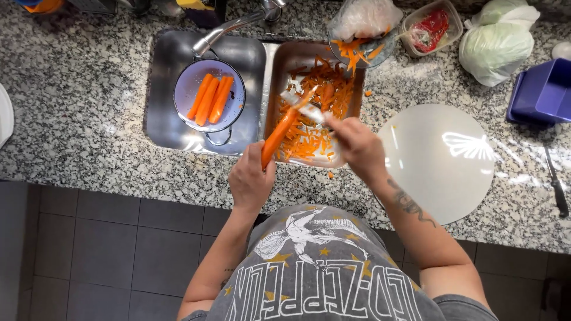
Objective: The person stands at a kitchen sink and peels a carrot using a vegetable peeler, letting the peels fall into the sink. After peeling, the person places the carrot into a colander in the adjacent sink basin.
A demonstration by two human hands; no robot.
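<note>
Over the right-hand sink basin (279, 65), a long carrot (279, 135) is held at a slant, its lower end gripped in the left hand (251, 181), fingers wrapped tight round it. The right hand (357, 145) is just beside it, fingers closed on a peeler (309, 111) whose pale head sits against the carrot's upper part. Below them the basin is littered with orange carrot peelings (324, 83), pretty much covering the bottom.

Next basin over, on the left, there's a pale blue colander (181, 89) with a few peeled carrots (209, 98) lying side by side in it, right under the tap (229, 28).

On the speckled granite counter (77, 107) to the right sits a round white board (440, 160), and a knife (556, 178) lies further out near the edge. Up behind the sink: a small bowl (380, 53) with carrot scraps, a plastic tub (452, 24) with something red in it, a cabbage in a bag (496, 41) and a blue container (544, 92).
</note>
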